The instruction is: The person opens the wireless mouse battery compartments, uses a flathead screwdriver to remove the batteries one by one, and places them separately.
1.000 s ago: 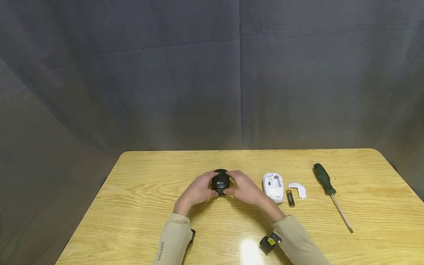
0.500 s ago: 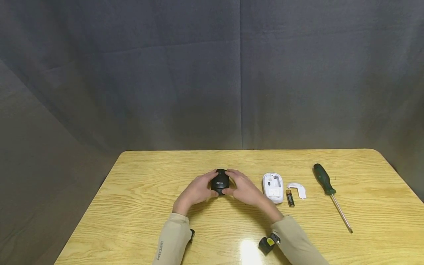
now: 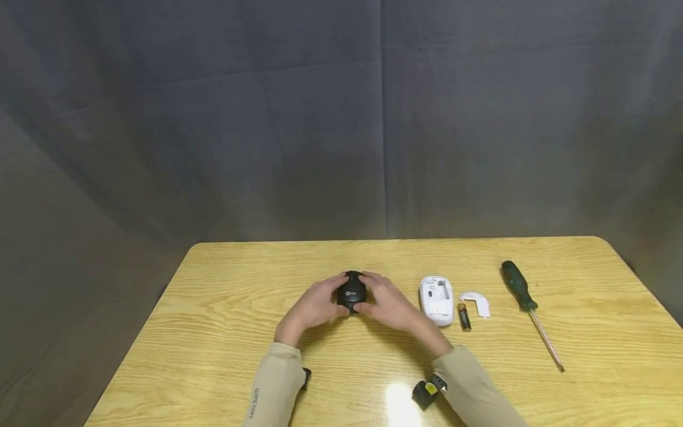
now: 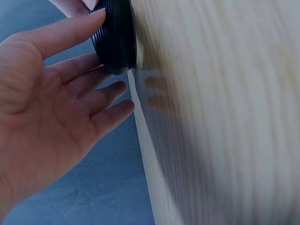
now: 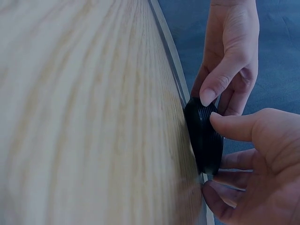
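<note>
Unmoved, both hands (image 3: 352, 305) grip the ribbed black mouse (image 3: 351, 292).

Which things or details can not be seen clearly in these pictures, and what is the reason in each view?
- Black mouse, head view: its sides and underside are hidden by the left hand and right hand.
- Logo on the mouse, head view: too small to read.
- Battery, head view: label too small to read.
- White mouse, head view: the parts inside its open bay are too small to tell.
- Table, left wrist view: grain blurred.
</note>
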`<control>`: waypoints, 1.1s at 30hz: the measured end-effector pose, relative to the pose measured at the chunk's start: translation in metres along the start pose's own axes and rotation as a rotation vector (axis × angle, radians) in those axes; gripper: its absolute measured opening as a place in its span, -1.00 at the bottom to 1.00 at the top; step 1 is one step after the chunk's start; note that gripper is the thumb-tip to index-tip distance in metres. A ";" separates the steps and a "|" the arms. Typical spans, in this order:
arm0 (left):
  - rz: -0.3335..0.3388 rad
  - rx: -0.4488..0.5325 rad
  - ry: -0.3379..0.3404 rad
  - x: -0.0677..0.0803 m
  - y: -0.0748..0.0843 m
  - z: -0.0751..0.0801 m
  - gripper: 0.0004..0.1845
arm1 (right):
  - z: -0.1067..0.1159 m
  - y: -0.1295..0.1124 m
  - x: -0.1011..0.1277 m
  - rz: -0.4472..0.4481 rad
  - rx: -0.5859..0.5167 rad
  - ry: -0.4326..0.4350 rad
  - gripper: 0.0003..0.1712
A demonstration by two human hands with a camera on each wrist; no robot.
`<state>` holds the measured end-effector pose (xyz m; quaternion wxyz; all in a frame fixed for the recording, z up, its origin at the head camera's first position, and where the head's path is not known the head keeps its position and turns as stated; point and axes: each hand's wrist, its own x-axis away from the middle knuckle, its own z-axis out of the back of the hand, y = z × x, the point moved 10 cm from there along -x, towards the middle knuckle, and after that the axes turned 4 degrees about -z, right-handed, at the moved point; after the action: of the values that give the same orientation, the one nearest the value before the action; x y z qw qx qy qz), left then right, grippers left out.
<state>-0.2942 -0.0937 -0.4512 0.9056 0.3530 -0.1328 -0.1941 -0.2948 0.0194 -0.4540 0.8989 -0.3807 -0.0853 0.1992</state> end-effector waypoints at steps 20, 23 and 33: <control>0.006 -0.048 -0.035 -0.001 0.000 -0.002 -0.21 | 0.002 0.002 -0.001 0.008 -0.003 0.000 -0.23; 0.011 -0.060 -0.037 -0.001 0.001 -0.001 -0.20 | 0.003 0.001 -0.001 0.012 -0.005 0.000 -0.21; 0.018 -0.091 -0.022 0.000 0.002 -0.001 -0.20 | 0.001 0.001 0.000 0.012 0.040 -0.014 -0.11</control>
<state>-0.2936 -0.0918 -0.4502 0.9209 0.3079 -0.1370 -0.1958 -0.2952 0.0204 -0.4539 0.9045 -0.3618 -0.0855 0.2089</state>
